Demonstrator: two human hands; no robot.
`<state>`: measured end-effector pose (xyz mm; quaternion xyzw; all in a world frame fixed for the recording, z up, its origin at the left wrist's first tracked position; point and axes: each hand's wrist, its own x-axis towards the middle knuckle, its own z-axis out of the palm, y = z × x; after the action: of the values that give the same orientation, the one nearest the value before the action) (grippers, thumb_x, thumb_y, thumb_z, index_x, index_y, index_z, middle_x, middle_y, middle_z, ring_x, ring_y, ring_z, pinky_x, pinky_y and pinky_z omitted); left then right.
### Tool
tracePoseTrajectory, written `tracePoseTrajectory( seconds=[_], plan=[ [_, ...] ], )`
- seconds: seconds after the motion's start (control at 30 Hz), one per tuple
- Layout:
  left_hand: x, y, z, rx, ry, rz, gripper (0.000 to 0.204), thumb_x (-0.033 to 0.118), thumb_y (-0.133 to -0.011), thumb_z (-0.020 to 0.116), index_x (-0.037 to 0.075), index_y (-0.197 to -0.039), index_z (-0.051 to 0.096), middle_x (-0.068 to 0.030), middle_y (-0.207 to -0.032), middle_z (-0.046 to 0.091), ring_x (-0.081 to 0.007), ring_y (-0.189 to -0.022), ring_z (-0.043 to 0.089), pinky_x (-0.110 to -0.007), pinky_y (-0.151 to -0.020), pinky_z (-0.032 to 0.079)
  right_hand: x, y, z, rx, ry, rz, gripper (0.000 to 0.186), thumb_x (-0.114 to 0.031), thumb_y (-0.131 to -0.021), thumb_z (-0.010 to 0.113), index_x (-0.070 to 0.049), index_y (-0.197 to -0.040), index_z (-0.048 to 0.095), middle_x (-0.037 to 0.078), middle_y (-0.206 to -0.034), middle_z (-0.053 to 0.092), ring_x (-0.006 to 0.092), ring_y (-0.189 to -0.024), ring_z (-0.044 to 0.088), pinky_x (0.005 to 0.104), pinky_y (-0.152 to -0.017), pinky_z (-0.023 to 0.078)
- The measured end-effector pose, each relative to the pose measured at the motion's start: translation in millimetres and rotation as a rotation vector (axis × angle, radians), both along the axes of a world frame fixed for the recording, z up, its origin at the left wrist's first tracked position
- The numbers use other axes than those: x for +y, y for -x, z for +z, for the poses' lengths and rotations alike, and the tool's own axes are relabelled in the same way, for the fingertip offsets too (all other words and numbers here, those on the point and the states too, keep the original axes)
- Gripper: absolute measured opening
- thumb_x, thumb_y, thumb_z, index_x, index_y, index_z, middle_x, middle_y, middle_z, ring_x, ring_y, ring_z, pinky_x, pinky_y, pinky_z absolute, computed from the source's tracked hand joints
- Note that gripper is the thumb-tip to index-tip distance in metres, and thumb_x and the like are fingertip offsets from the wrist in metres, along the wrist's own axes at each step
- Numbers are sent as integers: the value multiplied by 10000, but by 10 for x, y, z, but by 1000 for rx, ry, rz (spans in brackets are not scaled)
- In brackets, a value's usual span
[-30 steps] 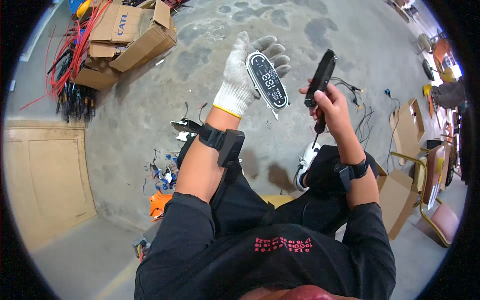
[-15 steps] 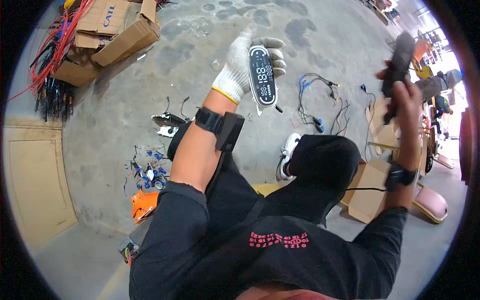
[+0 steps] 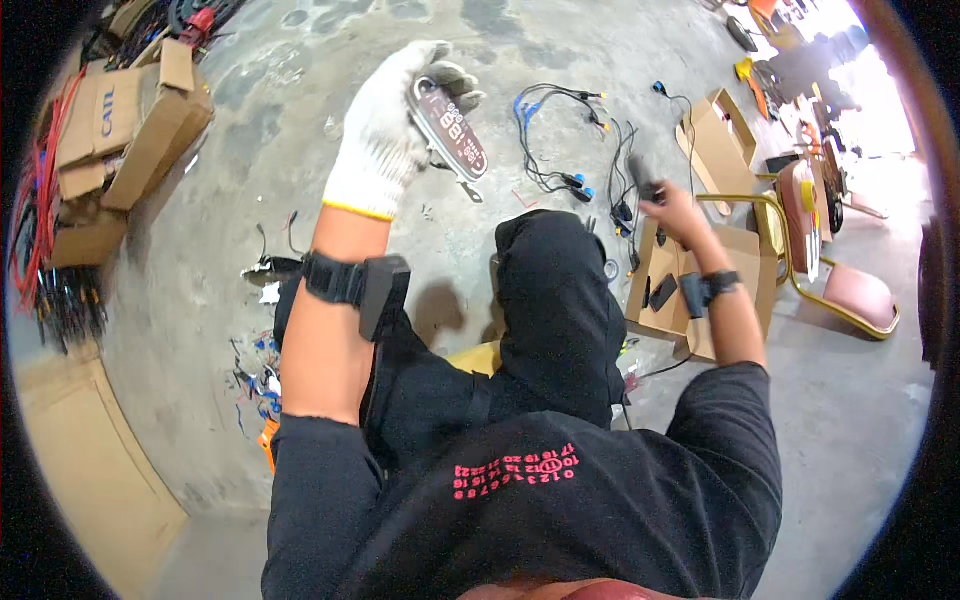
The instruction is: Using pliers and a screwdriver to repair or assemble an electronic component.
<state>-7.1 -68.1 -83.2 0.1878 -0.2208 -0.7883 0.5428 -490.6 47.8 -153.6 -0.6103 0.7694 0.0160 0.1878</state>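
My left hand (image 3: 385, 125), in a white knitted glove with a yellow cuff edge, holds an oval display panel (image 3: 450, 132) out in front of me. Its pale-rimmed face shows light segment digits, and a small tab sticks out at its lower end. My right hand (image 3: 682, 215) is bare and closed on a dark elongated object (image 3: 643, 178), smeared by motion. That hand is above the far side of an open cardboard box (image 3: 740, 260), which holds several small dark things. Both wrists carry black straps.
Wiring with blue connectors (image 3: 527, 130) lies on the concrete floor ahead. A gold-framed pink chair (image 3: 860, 298) stands right. Cardboard boxes (image 3: 110, 130) and red cables (image 3: 35, 200) are at left. Small blue parts and an orange piece (image 3: 268, 440) lie by my left side.
My right hand has swung down and inward with the dark object, toward the box. My left hand has tilted the display panel. The whole view has turned to the right.
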Motion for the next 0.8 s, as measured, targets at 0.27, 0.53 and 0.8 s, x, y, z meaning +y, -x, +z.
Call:
tracePoseTrajectory(
  seconds=[0.27,0.53,0.8],
  plan=[
    [64,87,5,-276,-51,184,401,-47,-863,494,-20,-1263,503,-192,-1186,573,-319,-1080,603,-490,-976,517,432,-165,-1942,44,-329,-158,623,-398,-685,790,31,-1105,624,258,-1017,676,389,-958,663,437,-849,531],
    [-157,108,-195,-363,-242,292,377,5,-868,562,5,-1241,507,-110,-1074,587,-203,-931,597,-367,-819,550,-384,-462,-2529,-22,-277,-162,609,-407,-717,781,29,-1111,623,250,-1055,668,376,-994,649,443,-874,515],
    [-267,50,-398,-387,-390,507,345,7,-870,609,-13,-1203,524,-139,-1028,623,-262,-928,613,-429,-834,536,-1254,-719,-2905,54,-226,-52,609,-383,-732,768,24,-1158,614,261,-1056,662,389,-1014,634,432,-883,501]
  ],
)
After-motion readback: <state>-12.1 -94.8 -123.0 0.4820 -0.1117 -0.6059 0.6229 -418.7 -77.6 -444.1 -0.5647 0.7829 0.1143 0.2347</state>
